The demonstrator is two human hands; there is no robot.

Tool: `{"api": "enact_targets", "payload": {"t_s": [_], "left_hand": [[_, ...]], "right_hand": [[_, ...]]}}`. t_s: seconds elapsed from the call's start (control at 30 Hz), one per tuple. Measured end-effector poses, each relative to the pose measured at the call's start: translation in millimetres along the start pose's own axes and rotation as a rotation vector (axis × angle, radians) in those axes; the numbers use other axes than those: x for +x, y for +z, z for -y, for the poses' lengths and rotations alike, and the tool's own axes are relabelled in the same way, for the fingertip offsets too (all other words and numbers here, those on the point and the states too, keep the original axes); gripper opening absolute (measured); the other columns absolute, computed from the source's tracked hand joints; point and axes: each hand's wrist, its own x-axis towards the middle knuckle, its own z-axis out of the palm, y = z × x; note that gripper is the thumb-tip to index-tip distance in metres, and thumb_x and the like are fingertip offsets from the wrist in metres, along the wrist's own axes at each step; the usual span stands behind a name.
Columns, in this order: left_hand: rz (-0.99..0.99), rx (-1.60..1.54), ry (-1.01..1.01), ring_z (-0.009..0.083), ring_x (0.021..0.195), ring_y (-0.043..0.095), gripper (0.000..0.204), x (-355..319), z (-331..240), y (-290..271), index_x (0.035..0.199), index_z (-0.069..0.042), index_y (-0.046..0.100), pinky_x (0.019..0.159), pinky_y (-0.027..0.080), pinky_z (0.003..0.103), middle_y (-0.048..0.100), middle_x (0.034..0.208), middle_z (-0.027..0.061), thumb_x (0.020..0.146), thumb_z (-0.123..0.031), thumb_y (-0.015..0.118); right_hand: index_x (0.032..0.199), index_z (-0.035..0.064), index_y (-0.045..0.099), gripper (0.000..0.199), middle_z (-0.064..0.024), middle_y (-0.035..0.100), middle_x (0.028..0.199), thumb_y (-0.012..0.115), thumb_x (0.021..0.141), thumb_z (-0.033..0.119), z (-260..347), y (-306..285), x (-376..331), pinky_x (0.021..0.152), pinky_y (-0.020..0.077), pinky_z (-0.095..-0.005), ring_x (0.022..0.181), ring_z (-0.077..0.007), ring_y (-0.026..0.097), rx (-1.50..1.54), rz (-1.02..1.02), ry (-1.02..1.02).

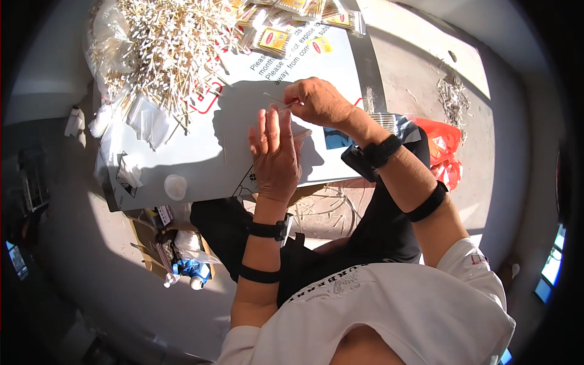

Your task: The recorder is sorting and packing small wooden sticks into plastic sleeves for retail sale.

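My right hand (325, 104) is closed, its fingertips pinching a thin cotton swab (272, 97) that sticks out to the left. Just below it, my left hand (277, 159) is held up with its fingers stretched and slightly apart, the tips close to the right hand's fingers. A pale, clear-looking strip (303, 134) shows beside the left thumb; whether the hand touches it I cannot make out. At the far left of the white board (207, 164) lies a big heap of loose cotton swabs (170, 45), partly on a clear plastic bag (112, 30).
Filled yellow-labelled swab packets (274, 40) lie at the far side. Empty clear bags (149, 121), crumpled white tissue (129, 171) and a round white pad (175, 187) lie left. A red plastic bag (444, 146) is right; a cardboard box (149, 243) stands below left.
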Motion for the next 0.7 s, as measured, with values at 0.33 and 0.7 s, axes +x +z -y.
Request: {"api": "enact_targets", "payload": {"t_s": [0.33, 0.7], "left_hand": [[0.157, 0.108, -0.134, 0.0358, 0.141, 0.028, 0.074, 2.3, 0.8, 6.8, 0.145, -0.004, 0.033, 0.113, 0.018, 0.057, 0.031, 0.151, 0.0162, 0.089, -0.042, 0.062], [0.044, -0.092, -0.093, 0.0389, 0.139, 0.03, 0.057, 2.1, 10.4, 2.6, 0.129, 0.0, 0.046, 0.112, 0.022, 0.057, 0.036, 0.145, 0.0192, 0.09, -0.037, 0.062]], "right_hand": [[0.079, 0.0048, 0.069, 0.009, -0.0086, 0.07, 0.079, 0.07, 0.07, 0.007, -10.1, -24.3, 6.2, 0.07, 0.0543, -0.035, 0.078, -0.0237, 0.068, -0.091, 0.137, 0.045], [0.079, 0.0044, 0.059, 0.015, -0.0101, 0.057, 0.086, 0.069, 0.073, 0.013, 1.7, 6.5, -34.5, 0.073, 0.0521, -0.0397, 0.087, -0.031, 0.061, -0.061, -0.28, -0.114]]}}
